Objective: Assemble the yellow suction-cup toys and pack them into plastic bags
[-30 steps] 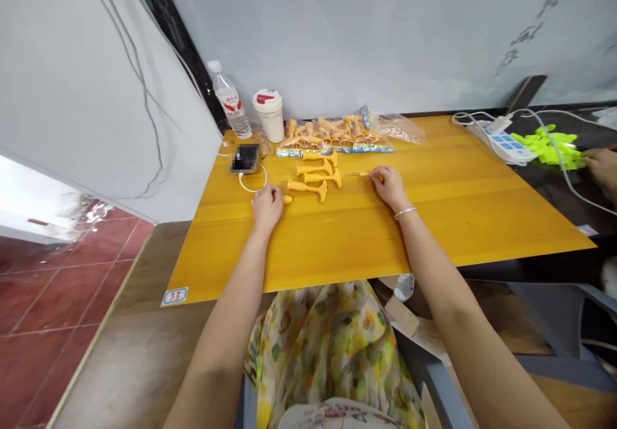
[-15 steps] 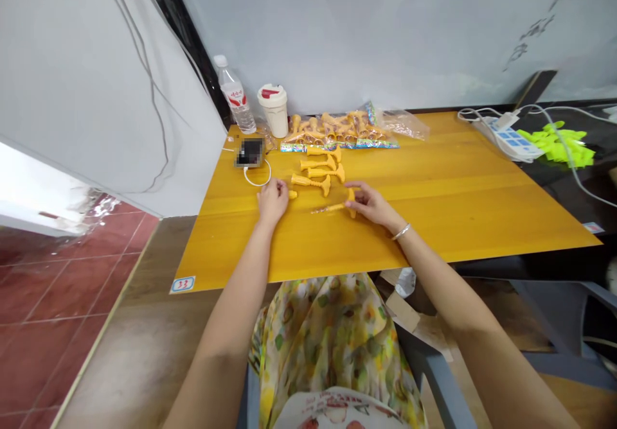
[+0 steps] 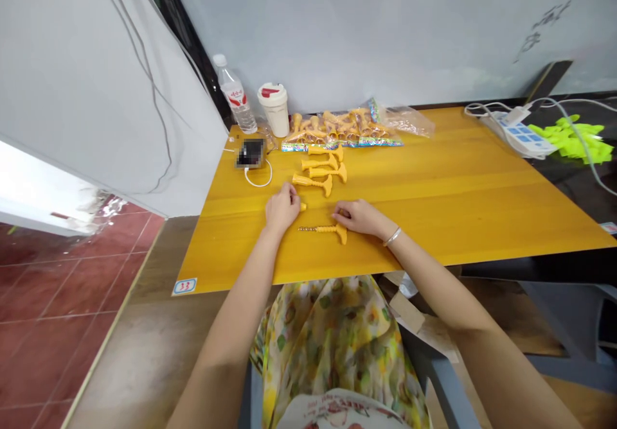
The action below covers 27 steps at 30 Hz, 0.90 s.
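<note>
On a yellow wood-grain table [image 3: 457, 204], my left hand [image 3: 283, 209] is closed over a small yellow plastic piece [image 3: 303, 207], whose tip shows past the fingers. My right hand [image 3: 359, 218] grips the upper end of a yellow plastic T-shaped piece [image 3: 328, 229], which lies flat and has a thin beaded shaft pointing left. Just above my hands lie several similar T-shaped pieces [image 3: 321, 169]. Behind them, a clear plastic bag [image 3: 337, 130] holds many more.
A censored phone [image 3: 250, 153] with a white cable [image 3: 258, 175], a water bottle [image 3: 235, 95] and a white lidded cup [image 3: 276, 109] stand at the back left. A power strip [image 3: 520, 137] and neon green pieces [image 3: 571, 143] lie at the right, beyond the table.
My right hand has drawn the T-shaped piece toward me and laid it flat. My left hand has shifted slightly right with the small piece. A co-worker's hand seen earlier at the right edge is gone.
</note>
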Available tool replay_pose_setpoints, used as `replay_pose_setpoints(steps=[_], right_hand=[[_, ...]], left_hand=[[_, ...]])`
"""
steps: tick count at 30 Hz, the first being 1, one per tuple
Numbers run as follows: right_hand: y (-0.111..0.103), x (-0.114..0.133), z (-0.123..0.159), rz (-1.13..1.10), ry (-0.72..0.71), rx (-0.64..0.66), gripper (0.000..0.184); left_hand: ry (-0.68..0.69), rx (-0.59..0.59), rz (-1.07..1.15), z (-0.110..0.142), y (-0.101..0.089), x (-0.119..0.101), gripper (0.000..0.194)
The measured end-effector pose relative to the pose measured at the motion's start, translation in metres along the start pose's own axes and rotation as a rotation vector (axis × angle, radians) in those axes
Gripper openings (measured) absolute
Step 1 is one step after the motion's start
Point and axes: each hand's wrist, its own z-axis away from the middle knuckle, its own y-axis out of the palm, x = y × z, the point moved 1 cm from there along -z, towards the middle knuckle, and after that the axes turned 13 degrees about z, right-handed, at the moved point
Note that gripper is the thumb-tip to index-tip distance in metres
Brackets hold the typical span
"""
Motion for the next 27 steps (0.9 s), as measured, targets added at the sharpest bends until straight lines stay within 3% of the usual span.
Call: replay_pose_setpoints(steps=[5,8,12,14,16,20,23,27], right_hand=[[-0.006,-0.012,-0.011,-0.033,0.037,-0.105,0.023],[-0.013,-0.022,-0.03,0.025,0.095,-0.198,0.027],[-0.016,-0.026,-0.055,0.111,0.12,-0.094,0.034],[-0.014,-0.026,-0.061,0.126,0.138,-0.051,0.035],[-0.01,-0.026,-0.061,0.123,0.146,-0.055,0.036],[-0.001,-0.031,-0.055,0.047,0.13,-0.073,0.035],[0.005,-0.035,-0.054,-0.039,0.114,-0.127,0.034],[0.009,-0.035,-0.058,-0.331,0.206,-0.35,0.042]], left_hand=[[-0.027,-0.006,0.024,0.01,-0.005,-0.012,0.017],[0.0,-0.121,0.162,0.003,-0.007,-0.003,0.01],[0.068,-0.252,0.474,-0.022,-0.006,0.018,0.016],[0.109,-0.159,0.566,-0.037,-0.006,0.025,0.026],[0.167,0.022,0.601,-0.049,-0.005,0.029,0.036],[0.22,0.295,0.622,-0.06,-0.003,0.031,0.036],[0.19,0.343,0.714,-0.059,-0.003,0.032,0.03],[0.208,0.295,0.805,-0.053,-0.005,0.028,0.025]])
